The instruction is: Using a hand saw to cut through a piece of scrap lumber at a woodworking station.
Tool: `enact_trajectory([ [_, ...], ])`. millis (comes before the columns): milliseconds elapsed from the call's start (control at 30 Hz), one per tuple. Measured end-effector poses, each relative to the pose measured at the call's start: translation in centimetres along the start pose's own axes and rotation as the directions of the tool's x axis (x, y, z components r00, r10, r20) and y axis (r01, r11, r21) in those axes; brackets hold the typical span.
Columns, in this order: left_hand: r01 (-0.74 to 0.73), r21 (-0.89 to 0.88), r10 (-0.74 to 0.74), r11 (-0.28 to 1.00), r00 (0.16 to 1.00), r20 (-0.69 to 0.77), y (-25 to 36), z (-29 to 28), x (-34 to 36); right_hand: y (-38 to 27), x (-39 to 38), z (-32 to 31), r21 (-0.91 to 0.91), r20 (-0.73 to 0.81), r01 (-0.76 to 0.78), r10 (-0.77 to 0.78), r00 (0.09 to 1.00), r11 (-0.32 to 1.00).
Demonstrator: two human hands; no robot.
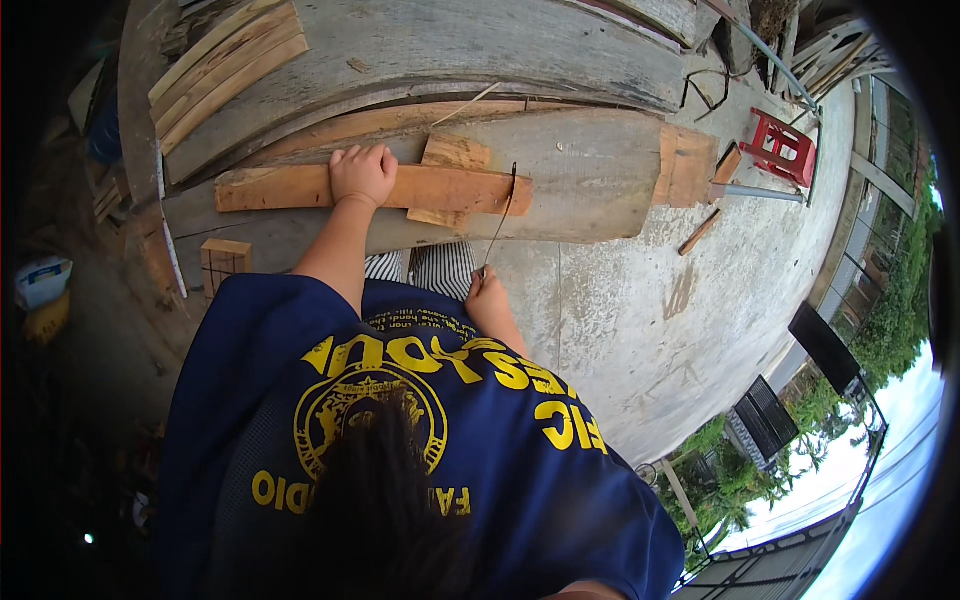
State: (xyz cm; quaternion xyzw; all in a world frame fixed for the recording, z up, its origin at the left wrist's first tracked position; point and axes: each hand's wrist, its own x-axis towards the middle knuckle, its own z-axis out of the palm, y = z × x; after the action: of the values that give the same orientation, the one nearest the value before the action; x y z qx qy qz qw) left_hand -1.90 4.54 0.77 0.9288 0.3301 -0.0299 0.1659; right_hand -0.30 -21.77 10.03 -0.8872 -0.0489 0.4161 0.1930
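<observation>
"Left hand (364, 175) is half closed, palm down on that orange-brown board (435, 187), fingers bent over its far edge. What about the right hand (486, 290)?"

"Closed, from where I stand, around the near end of a thin saw (507, 205). It runs away from that hand and across the board, nearly edge-on; I can't tell whether the teeth are biting."

"So the board lies under the left hand and reaches out to both sides of it. A short wooden piece (455, 150) pokes out to that hand's right, with a wide grey plank (590, 180) below."

"I'd guess the board is stiff, fairly weighty, dry enough not to slip, maybe splintery. Hold it where the left hand is, or near its 2 ends for lifting. The saw looks light and whippy: handle only."

"Any writing?"

"None I can make out on board or saw. Nearer than both hands, the navy shirt (560, 500) has yellow lettering (498, 365) and 1 round emblem (355, 395)."
</observation>
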Motion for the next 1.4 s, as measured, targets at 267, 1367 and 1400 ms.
enact_trajectory([
  [267, 0.031, 0.023, -0.032, 0.999, 0.999, 0.04, -0.2, 0.1, -0.1, 1.1, 0.2, -4.1, 0.07, -0.03, -0.063, 0.065, 0.997, 0.996],
  [1367, 0.02, -0.025, -0.022, 0.999, 0.999, -0.043, -0.4, 0.0, -0.3, -0.4, 4.9, -4.8, -0.039, -0.049, -0.083, 0.082, 0.995, 0.996],
  [1400, 0.02, 0.002, -0.02, 1.0, 0.999, -0.027, -0.3, -0.2, 0.1, -0.9, 4.2, -5.5, -0.041, -0.056, -0.084, 0.082, 0.995, 0.996],
])
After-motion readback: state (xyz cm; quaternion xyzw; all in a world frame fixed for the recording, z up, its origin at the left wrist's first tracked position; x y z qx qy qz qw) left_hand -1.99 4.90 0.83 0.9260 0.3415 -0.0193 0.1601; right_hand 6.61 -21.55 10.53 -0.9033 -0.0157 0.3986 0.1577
